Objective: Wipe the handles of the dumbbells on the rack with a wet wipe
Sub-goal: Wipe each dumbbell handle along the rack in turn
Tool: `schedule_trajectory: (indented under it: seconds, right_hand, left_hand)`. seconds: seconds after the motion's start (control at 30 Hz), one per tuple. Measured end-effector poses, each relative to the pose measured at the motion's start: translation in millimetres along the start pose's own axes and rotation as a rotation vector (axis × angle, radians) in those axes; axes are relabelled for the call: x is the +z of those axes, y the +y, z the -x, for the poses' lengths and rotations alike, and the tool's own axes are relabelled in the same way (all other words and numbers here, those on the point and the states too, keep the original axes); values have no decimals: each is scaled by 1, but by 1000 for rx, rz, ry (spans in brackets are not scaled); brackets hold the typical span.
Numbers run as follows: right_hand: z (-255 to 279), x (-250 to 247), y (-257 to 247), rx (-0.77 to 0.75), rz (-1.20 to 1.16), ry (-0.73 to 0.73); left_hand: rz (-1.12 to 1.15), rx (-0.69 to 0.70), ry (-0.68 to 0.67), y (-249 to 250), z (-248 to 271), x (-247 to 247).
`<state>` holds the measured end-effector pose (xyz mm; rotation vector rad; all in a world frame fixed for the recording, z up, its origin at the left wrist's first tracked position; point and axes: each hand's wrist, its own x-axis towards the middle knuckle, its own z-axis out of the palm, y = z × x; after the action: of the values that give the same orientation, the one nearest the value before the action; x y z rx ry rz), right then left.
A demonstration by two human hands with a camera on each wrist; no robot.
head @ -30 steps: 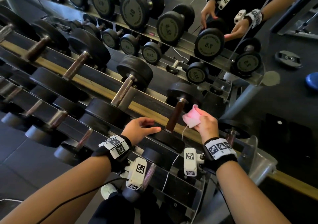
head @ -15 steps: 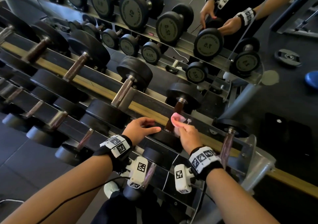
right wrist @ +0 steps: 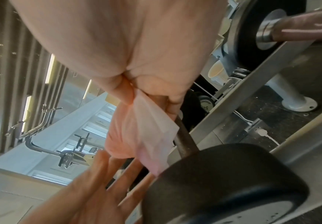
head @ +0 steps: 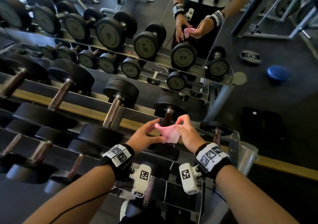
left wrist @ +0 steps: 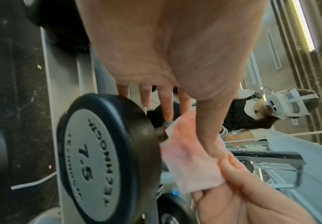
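Note:
A pink wet wipe (head: 169, 134) hangs spread between my two hands, just above the brown handle (head: 167, 120) of the 7.5 dumbbell (left wrist: 98, 151) on the rack (head: 247, 154). My right hand (head: 182, 129) pinches the wipe's right side, and the wipe (right wrist: 152, 136) comes out from its curled fingers. My left hand (head: 158, 131) has straight fingers. Its thumb (left wrist: 208, 133) and index finger touch the wipe's left edge. In the right wrist view the wipe hangs in front of the handle (right wrist: 183, 141); whether it touches it is unclear.
More dumbbells lie to the left on the same rail, the nearest with a steel handle (head: 113, 111). A smaller dumbbell (head: 216, 136) sits to the right. A lower tier runs under my wrists. A mirror behind shows the rack, a weight plate (head: 251, 56) and a blue disc (head: 278, 73).
My right hand lifted the wipe off the dumbbell handle. My left hand left the dumbbell's near head and came up to the wipe, which now hangs spread between both hands.

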<state>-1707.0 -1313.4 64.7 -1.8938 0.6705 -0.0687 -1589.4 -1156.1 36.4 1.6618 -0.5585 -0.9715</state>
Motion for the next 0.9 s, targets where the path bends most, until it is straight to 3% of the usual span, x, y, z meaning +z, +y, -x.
schedule_trajectory:
  seconds: [0.1,0.27,0.47,0.7,0.9]
  right_hand:
    - [-1,5,-6,-7,69,26]
    - [-6,20,1,13,11,134]
    - [-14,30,6,43,-96,191]
    - [-2,32,20,71,-223,209]
    - [26,38,56,163,-105,138]
  left_hand:
    - [148,37,32,2,-7,4]
    - [121,42,132,-5,-16,-3]
    - [1,14,18,-8,-28,-23]
    - [-179,-57,133,-11,-72,-56]
    - [-221,-94,16,-13,-108,-48]
